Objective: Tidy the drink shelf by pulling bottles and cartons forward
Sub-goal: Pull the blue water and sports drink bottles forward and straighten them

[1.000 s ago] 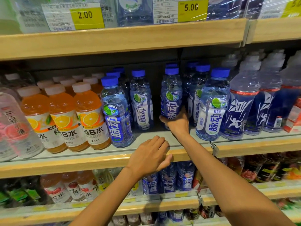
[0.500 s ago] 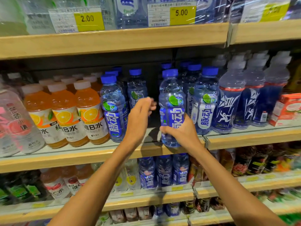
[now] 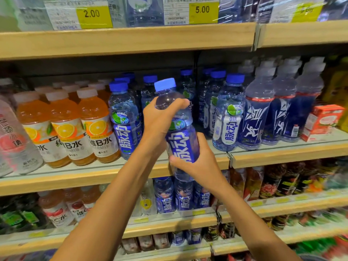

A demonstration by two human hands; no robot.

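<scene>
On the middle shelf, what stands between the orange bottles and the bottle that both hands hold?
Head view: one upright blue-labelled bottle stands at the shelf front between the orange bottles and the held bottle.

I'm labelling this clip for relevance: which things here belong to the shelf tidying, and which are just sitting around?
In the job:
- blue bottle, gripped by the left hand at its shoulder and the right hand at its label
- middle shelf
- neighbouring blue bottles

Just there:
- orange bottles
- red carton
- price tags
</scene>
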